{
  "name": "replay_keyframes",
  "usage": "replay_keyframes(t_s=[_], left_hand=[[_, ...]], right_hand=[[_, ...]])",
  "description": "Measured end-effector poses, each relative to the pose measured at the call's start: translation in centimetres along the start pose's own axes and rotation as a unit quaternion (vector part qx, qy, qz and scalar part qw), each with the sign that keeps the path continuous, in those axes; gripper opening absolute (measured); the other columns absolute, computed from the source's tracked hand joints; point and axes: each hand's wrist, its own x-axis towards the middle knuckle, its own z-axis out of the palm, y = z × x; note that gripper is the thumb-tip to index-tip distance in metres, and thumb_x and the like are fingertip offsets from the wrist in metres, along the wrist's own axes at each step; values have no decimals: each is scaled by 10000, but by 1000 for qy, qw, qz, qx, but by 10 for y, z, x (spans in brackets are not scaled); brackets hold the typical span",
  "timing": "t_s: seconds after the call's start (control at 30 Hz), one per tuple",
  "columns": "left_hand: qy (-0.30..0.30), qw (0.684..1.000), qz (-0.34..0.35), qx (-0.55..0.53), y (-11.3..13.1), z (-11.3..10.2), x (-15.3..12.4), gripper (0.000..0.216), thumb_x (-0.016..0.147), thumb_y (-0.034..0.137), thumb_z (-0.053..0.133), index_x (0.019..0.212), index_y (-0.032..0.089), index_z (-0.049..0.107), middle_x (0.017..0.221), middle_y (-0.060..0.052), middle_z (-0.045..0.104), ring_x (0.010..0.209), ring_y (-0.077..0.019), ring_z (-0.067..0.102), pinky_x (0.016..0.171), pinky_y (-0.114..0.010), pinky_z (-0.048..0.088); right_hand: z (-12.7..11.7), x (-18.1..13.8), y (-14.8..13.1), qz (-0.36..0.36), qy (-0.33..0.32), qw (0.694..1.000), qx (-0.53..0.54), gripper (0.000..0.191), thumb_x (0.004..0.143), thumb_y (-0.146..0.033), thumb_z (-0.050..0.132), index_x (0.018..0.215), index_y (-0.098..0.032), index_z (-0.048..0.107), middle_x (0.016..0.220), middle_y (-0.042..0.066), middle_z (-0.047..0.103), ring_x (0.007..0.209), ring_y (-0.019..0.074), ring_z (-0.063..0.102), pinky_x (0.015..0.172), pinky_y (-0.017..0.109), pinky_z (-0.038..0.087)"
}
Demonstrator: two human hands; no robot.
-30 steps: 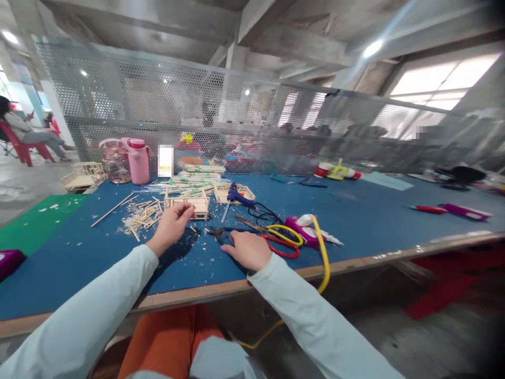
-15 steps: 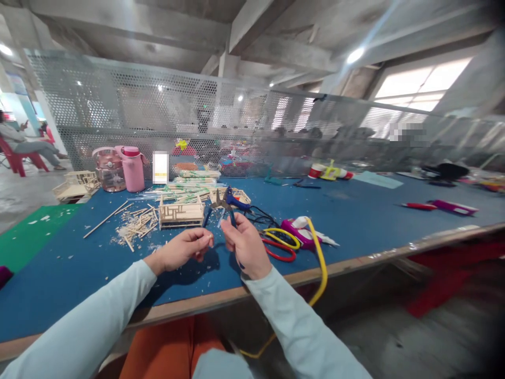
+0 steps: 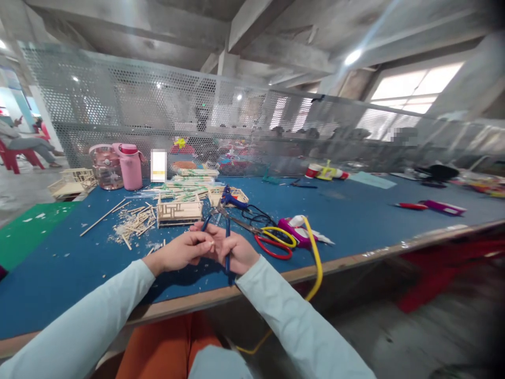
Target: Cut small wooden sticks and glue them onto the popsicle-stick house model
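My left hand (image 3: pixel 185 249) is closed in a pinch, thumb against index finger. A tiny pale bit shows at its fingertips, too small to name. Touching it from the right, my right hand (image 3: pixel 234 249) holds pliers (image 3: pixel 228 243) with blue handles, the jaws pointing up and away. One handle passes under the right thumb, while the fingers reach left beneath the left hand. Just beyond the hands stands a small wooden stick model (image 3: pixel 179 213). Loose short sticks (image 3: pixel 136 221) lie heaped with crumbs to its left.
Scissors (image 3: pixel 276 242) with red and yellow handles lie right of my hands, beside a purple-and-white object (image 3: pixel 295 231) and a yellow cord (image 3: pixel 315 263). Behind are bundled sticks (image 3: pixel 193 181), a pink bottle (image 3: pixel 130 167) and a blue tool (image 3: pixel 234 199). A mesh partition (image 3: pixel 134 100) rises behind the table.
My right hand has moved left and its fingers have opened out under the left hand, meeting it. The pliers have tilted, their jaws lower and spread handles showing. My left hand keeps its pinch.
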Motion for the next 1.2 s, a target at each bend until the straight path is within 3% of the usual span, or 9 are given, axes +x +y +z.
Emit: replay_keyframes(t_s=[0.1,0.2,0.3,0.37,0.47,0.53,0.63,0.97,1.2], left_hand=[[12,999,34,-26,4,-4,1,352,697,500,599,688,149,577,629,19,485,554,-69,422,541,-211,358],[105,989,67,-79,6,-14,2,319,689,476,619,723,160,598,738,-17,573,707,-111,512,656,-236,406],[210,971,56,-97,7,-23,4,330,683,488,616,727,163,577,639,9,560,557,-77,480,521,-203,370],[248,965,45,-73,7,-25,5,361,662,508,623,735,157,574,555,35,527,462,-56,425,454,-190,324],[267,962,44,-38,8,-23,7,400,633,520,638,758,142,591,564,25,560,471,-62,454,474,-197,358],[271,961,49,-23,8,-20,7,403,635,517,635,762,137,598,573,19,576,483,-65,468,498,-203,381],[271,961,61,-6,7,-18,7,397,652,512,622,776,135,604,574,17,584,488,-66,473,505,-203,388],[255,963,82,45,9,-17,5,322,707,459,573,664,141,555,573,11,573,489,-72,464,505,-210,386],[243,964,84,74,9,-19,4,290,753,427,514,676,147,529,589,15,552,510,-77,459,522,-213,375]], right_hand=[[0,-4,-10,-96,27,994,-47,636,380,-85,357,990,-196,499,1057,62,608,935,189,587,763,337,497],[-8,-10,-27,-160,60,982,-76,670,407,-93,363,1057,-223,459,1025,53,606,937,198,586,813,412,477],[-17,-16,-35,-148,95,967,-186,717,445,-86,385,1146,-235,426,1002,47,601,971,208,575,871,438,444],[-20,-18,-33,-121,131,925,-337,740,468,-63,408,1188,-230,433,1077,56,576,1066,220,520,946,428,389],[-18,-19,-24,-85,148,823,-542,761,511,-29,413,1253,-197,423,1198,85,506,1175,235,416,1016,417,301],[-14,-19,-19,-70,136,773,-616,779,549,-15,402,1314,-155,360,1210,119,478,1173,242,404,1014,422,294],[-9,-19,-16,-65,124,732,-666,790,584,-2,396,1357,-118,285,1196,150,455,1157,251,403,1001,426,301],[2,-14,-21,-42,123,703,-699,769,594,7,387,1348,-127,307,1114,132,476,1074,221,447,951,366,344],[6,-11,-21,-68,147,707,-689,678,611,-32,427,1281,-130,394,1094,116,539,1000,201,500,899,331,374]])
